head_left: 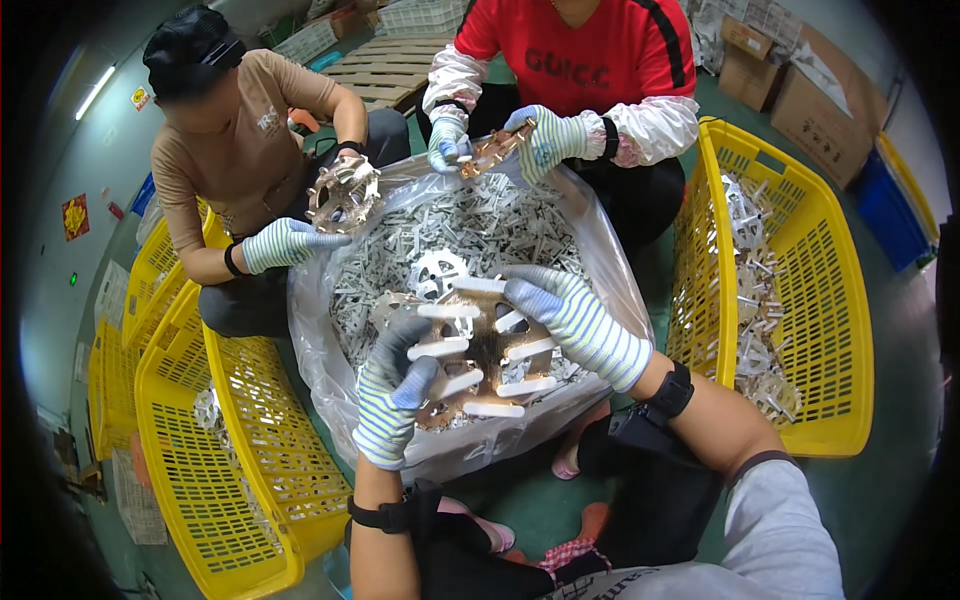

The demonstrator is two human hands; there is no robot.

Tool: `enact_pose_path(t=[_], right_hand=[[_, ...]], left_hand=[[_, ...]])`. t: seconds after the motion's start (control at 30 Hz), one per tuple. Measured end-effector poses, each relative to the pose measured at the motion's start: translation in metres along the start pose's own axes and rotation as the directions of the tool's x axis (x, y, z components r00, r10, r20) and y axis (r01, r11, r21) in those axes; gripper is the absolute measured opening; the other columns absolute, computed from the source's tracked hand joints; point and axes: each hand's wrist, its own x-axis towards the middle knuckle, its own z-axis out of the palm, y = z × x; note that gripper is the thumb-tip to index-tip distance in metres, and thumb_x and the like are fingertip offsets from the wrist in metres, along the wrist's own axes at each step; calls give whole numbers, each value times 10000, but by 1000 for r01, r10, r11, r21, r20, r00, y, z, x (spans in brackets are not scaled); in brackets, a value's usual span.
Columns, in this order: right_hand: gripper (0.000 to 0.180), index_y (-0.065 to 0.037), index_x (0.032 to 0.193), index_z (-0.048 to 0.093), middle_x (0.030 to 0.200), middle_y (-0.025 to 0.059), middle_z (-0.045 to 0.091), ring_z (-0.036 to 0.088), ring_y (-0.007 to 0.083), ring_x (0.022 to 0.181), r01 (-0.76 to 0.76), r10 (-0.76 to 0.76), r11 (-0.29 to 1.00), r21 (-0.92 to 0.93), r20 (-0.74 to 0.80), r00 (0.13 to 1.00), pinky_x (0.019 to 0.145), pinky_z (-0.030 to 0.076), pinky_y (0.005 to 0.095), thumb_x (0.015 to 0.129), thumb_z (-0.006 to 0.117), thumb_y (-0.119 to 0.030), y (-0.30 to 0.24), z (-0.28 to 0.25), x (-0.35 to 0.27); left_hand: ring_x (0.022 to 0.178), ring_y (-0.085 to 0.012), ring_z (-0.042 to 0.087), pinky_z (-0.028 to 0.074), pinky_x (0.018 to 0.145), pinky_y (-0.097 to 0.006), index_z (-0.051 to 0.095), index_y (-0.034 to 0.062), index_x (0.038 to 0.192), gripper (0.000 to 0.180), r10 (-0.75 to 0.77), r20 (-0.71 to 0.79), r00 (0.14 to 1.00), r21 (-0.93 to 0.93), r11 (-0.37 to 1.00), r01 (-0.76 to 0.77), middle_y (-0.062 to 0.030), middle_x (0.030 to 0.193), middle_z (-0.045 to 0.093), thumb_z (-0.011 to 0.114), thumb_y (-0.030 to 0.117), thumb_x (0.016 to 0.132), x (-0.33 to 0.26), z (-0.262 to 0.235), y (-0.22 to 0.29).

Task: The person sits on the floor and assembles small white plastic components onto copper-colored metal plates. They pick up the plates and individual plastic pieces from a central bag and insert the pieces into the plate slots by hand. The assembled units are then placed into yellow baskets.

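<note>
Both my hands wear striped gloves with grey fingertips. Between them is a copper-coloured metal plate [487,345] with several pale flat strips across its face and cut-outs in it. My left hand [392,390] grips the plate's left edge, thumb bent toward it. At the upper right corner, my right hand [580,322] closes on the same plate. Beneath it stands a large container lined with a clear plastic bag [610,235], heaped with small silver metal strips [480,225]. A round silver cut-out piece [437,272] lies on the heap just beyond the plate.
Across the container, a person in red [580,60] holds a copper-coloured piece; a person in tan [225,130] at left holds a round metal frame [343,192]. Yellow plastic baskets [835,300] with metal parts flank both sides. Cardboard boxes [825,105] and a wooden pallet [380,72] stand behind.
</note>
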Motion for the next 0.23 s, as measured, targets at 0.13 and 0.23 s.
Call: enact_pose_path(t=[0.13, 0.23], right_hand=[[523, 32, 1310, 510, 1107, 88, 637, 650, 109, 892, 5, -3, 997, 80, -28, 1000, 752, 556, 246, 971, 572, -362, -1, -3, 7], [513, 25, 1301, 523, 1121, 88, 634, 650, 115, 909, -22, 26, 996, 88, -47, 999, 772, 555, 253, 969, 575, -363, 1, -4, 4]], left_hand=[[1075, -160, 574, 494, 869, -271, 527, 69, 1274, 469, 21, 88, 996, -34, 999, -18, -84, 1255, 569, 698, 119, 840, 2, -4, -6], [1087, -163, 560, 495, 876, -274, 496, 87, 1305, 529, -142, 142, 980, 179, 977, 115, -103, 1298, 542, 715, 148, 828, 1, -4, -6]])
